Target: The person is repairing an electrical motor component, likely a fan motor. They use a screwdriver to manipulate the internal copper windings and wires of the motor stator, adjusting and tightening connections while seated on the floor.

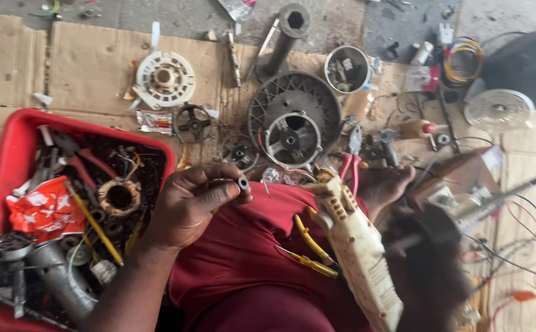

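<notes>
Nearest the camera, at lower centre of the frame, I see the lap in dark red cloth (243,246), with two yellow-handled screwdrivers (311,252) lying across it. Above it, the left hand (191,203) is closed around a small metal ring-shaped part (242,182), pinched between thumb and fingertips at mid-frame.

At lower right, the right hand (428,264) is blurred; it appears wrapped around a long dark metal rod (495,200) that slants toward the upper right. I cannot tell how firmly it grips. Just left of this hand, a dirty white plastic housing (357,246) rests tilted against the lap.

At the left edge, a red plastic tray (9,147) holds a copper-wound coil (119,197), a red packet (43,209) and mixed metal parts. Flattened cardboard (95,61) covers the floor. On it, at upper centre, lies a dark ribbed round fan cover (292,117); at upper left, a white round plastic part (164,78). Red-handled pliers (351,157) lie just right of the fan cover.
</notes>
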